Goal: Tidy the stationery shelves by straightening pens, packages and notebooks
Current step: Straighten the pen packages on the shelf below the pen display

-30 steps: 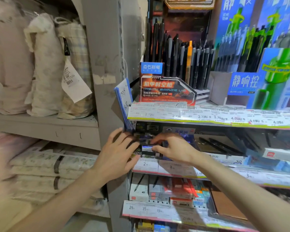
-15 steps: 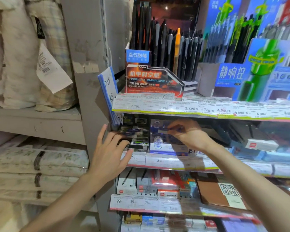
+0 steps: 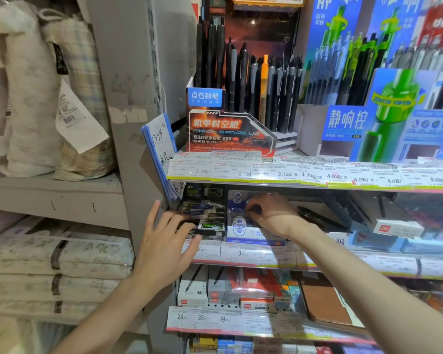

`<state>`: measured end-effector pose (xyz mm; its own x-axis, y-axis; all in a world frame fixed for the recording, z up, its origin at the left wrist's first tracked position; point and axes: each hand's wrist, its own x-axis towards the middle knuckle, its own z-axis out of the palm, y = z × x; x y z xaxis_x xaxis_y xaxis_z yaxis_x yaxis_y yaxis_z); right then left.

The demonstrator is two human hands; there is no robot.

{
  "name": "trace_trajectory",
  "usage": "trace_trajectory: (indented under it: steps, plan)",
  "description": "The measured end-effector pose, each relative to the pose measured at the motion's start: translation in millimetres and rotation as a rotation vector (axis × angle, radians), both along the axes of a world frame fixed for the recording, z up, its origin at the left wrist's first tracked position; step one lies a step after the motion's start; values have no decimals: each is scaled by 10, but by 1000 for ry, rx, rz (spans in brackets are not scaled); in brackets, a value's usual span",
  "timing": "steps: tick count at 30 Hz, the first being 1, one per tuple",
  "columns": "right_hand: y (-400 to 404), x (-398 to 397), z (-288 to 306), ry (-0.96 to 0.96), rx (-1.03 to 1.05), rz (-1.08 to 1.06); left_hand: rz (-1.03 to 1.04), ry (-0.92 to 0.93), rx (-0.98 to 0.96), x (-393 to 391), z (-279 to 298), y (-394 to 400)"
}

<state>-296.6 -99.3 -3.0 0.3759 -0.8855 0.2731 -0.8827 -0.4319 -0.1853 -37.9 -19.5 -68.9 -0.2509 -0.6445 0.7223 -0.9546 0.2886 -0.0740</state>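
Observation:
On the middle shelf, a black display box (image 3: 207, 218) of small dark packets stands at the left end. My left hand (image 3: 169, 242) rests against its front with straight, spread fingers. Right beside it stands a blue-and-white display box (image 3: 238, 227) of small packets. My right hand (image 3: 270, 215) reaches into that box from the right, its fingers curled down and pinching a small blue packet (image 3: 241, 208). The fingertips and most of the packet are hidden in shadow.
Price-tag strips (image 3: 266, 172) line each shelf edge. Above stand pen displays (image 3: 241, 80). A blue-edged card (image 3: 159, 149) hangs at the shelf's left end. Pen boxes (image 3: 197, 287) and a brown notebook (image 3: 322, 302) fill the lower shelf; bedding (image 3: 56, 254) lies left.
My right hand moved from the black box rightward into the blue-and-white box. My left hand stayed at the front of the black box, its fingers spreading wider.

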Motion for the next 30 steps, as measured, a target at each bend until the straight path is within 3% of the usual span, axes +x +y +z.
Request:
trace_trajectory:
  steps: [7,16,30]
  plan:
    - [36,-97,20,-145,25,-6,6,-25,30,28,3,16]
    - [113,-146,-33,-285,222,100,-3,-11,37,32,-7,4]
    - [148,-8,48,-377,179,92,-34,-52,61,84,9,47]
